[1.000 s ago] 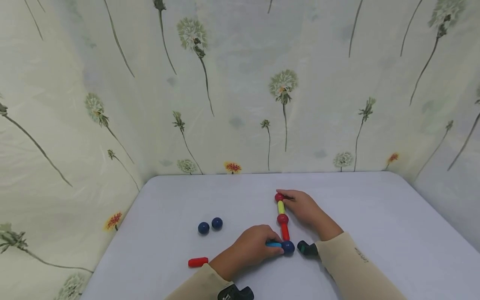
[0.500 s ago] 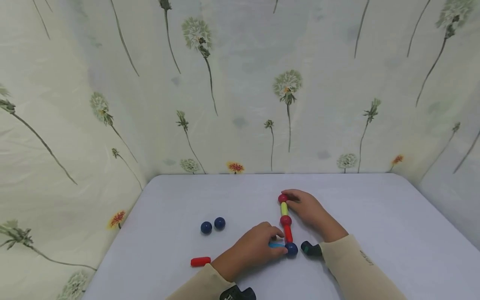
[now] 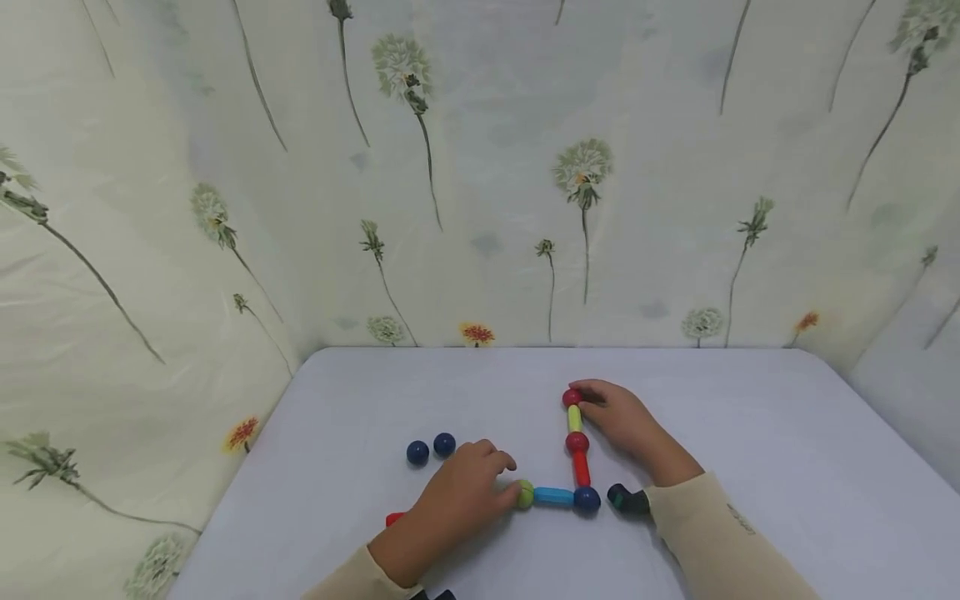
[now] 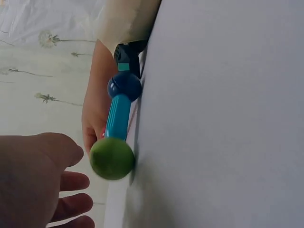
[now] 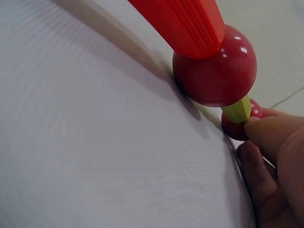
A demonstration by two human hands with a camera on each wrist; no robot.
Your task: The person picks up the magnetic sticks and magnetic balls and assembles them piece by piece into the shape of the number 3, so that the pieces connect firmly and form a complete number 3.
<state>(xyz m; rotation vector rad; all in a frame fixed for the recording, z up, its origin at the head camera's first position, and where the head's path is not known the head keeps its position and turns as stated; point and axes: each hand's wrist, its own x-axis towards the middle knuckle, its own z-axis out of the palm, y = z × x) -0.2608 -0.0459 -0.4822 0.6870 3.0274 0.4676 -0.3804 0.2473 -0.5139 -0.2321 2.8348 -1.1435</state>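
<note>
1. Ball-and-rod chain (image 3: 581,469) lies in an L on the white table (image 3: 765,442); only the head view shows it whole, far red ball (image 3: 572,398) to green ball (image 3: 525,495), with a dark blue corner ball (image 3: 587,500).
2. The left hand's (image 3: 461,496) thumb and fingers stand apart; the left wrist view reveals a slight gap between thumb and green ball.
3. The right hand (image 3: 617,421) pinches the far red ball. Its wrist view shows the glossy middle red ball (image 5: 216,71) and ribbed red rod (image 5: 185,23).
4. The head view alone has two loose blue balls (image 3: 417,452) and a loose red rod (image 3: 394,518), the latter partly covered.
</note>
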